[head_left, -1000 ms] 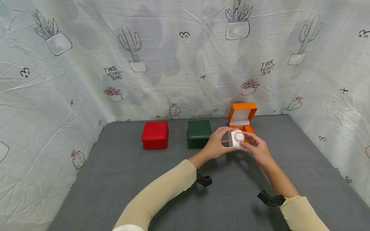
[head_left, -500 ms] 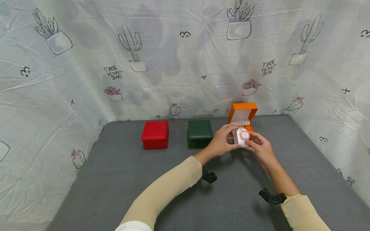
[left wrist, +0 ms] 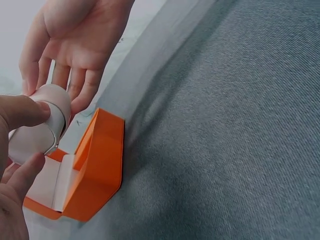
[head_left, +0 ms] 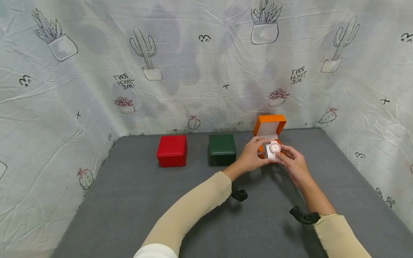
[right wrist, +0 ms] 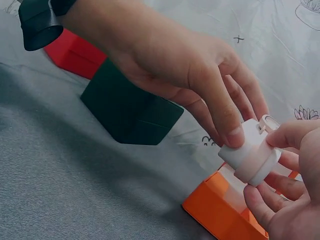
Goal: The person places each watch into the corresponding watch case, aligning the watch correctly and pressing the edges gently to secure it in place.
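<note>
A pale pink wristwatch [head_left: 275,148] is wrapped round a white watch cushion [right wrist: 234,153], its square face turned up toward the head camera. My left hand [head_left: 253,156] grips the left end of the cushion between thumb and fingers. From the other side my right hand [head_left: 294,163] pinches the right end, thumb and fingertips near the strap. Both hands hold the watch in front of and just above an orange watch box [left wrist: 102,167], whose lid [head_left: 280,123] stands raised with a white lining. The hands and watch hide most of the box's lower part in the head view.
A closed dark green box [head_left: 222,148] stands left of my left hand. Farther left is a closed red box [head_left: 172,150]. All the boxes stand on a grey cloth-covered table [head_left: 129,200], with a cactus-print curtain [head_left: 193,53] behind.
Both hands have moved right and a little farther back with the watch and cushion, closer over the orange box. The boxes have not moved on the table.
</note>
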Demonstrator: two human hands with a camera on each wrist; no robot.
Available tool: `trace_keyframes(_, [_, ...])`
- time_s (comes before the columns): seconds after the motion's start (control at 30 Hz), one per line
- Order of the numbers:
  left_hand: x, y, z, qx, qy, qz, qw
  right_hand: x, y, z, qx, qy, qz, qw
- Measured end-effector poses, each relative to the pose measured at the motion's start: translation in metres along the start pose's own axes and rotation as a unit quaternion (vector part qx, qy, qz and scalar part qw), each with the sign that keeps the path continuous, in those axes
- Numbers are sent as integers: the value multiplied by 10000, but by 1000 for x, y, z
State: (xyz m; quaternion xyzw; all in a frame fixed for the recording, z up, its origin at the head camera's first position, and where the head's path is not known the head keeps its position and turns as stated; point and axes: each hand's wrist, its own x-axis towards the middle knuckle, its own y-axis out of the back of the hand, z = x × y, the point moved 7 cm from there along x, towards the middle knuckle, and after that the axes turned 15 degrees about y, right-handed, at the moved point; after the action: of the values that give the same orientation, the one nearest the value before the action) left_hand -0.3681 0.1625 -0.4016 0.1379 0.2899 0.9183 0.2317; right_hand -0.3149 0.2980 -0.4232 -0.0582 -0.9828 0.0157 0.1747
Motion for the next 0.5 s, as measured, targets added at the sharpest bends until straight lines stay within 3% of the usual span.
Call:
trace_keyframes(0.3, [16, -3, -4, 55, 332, 214, 9992, 6, 7, -2, -920, 207, 277, 9952])
trace_keyframes(0.5, [26, -10, -6, 127, 389, 191, 9990, 5, 11, -3, -936, 454, 618, 9927])
